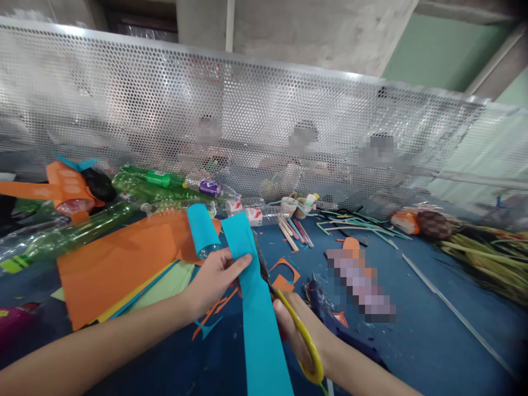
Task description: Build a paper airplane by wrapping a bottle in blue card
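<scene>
A long strip of blue paper point(259, 313) runs from the front edge toward the middle of the view. My left hand point(223, 272) pinches it near its far end, thumb on top. In my right hand point(303, 324) is a pair of scissors point(303, 341) with yellow handles, the fingers closed round the loops. Its dark blades lie along the strip's right edge; whether they cut into the paper I cannot tell. Just beyond my left hand lies a clear bottle wrapped in blue paper point(202, 225). Orange paper scraps point(286, 272) lie beyond the scissors.
Orange sheets point(119, 264) and other coloured paper lie at left, below green plastic bottles point(82, 231). Right of my hand is a dark blue glue gun point(330, 313). Coloured sticks point(295, 231) lie farther back. A perforated metal screen point(256, 121) borders the table, with people behind it.
</scene>
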### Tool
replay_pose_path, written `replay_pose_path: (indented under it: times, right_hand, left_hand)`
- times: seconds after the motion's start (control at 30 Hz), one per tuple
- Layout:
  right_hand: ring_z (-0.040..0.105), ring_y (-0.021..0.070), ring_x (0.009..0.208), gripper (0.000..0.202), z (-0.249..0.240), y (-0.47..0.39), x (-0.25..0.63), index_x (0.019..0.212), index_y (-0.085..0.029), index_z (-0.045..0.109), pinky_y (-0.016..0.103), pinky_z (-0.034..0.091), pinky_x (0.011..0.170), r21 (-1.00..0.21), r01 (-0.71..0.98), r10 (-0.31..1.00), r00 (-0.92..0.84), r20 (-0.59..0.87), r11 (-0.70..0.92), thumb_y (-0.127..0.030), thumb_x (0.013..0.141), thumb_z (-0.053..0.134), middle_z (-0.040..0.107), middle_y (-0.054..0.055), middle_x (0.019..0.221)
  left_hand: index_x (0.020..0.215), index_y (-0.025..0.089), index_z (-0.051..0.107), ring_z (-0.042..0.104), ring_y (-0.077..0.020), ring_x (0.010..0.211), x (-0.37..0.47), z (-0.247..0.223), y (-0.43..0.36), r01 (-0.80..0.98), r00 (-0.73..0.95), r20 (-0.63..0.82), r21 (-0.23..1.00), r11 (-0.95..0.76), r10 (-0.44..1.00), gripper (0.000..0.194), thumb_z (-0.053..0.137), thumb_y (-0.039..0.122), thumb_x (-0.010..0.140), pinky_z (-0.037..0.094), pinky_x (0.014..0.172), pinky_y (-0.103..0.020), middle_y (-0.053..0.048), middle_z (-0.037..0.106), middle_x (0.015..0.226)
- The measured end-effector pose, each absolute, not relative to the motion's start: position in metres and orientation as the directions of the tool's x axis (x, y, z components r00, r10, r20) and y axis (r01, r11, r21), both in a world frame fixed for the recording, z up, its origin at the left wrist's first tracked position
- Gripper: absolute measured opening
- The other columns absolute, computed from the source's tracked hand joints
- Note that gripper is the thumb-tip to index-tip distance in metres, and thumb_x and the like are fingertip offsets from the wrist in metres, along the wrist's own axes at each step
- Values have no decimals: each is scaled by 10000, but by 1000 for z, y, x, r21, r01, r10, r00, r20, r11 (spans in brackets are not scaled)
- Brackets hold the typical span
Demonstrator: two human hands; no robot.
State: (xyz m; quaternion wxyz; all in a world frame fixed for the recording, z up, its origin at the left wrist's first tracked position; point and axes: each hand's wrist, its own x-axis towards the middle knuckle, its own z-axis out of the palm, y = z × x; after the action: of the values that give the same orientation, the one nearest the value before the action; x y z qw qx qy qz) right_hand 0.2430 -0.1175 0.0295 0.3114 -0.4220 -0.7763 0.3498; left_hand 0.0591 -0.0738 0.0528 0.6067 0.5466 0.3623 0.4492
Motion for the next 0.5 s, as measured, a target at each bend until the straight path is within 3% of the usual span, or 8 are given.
replay_pose_path:
  times: [0.5]
  right_hand:
    - [486, 169, 639, 547, 38, -121, 238, 751, -181, 534, 288, 428, 632, -780, 403, 850, -438, 294, 478, -564, 970, 209, 564, 43, 693]
  left_hand:
    - [710, 151, 646, 599, -149, 544, 60, 55, -77, -156, 356, 44, 988, 13, 934, 378, 670, 521, 780, 523, 537, -272, -34, 678, 653]
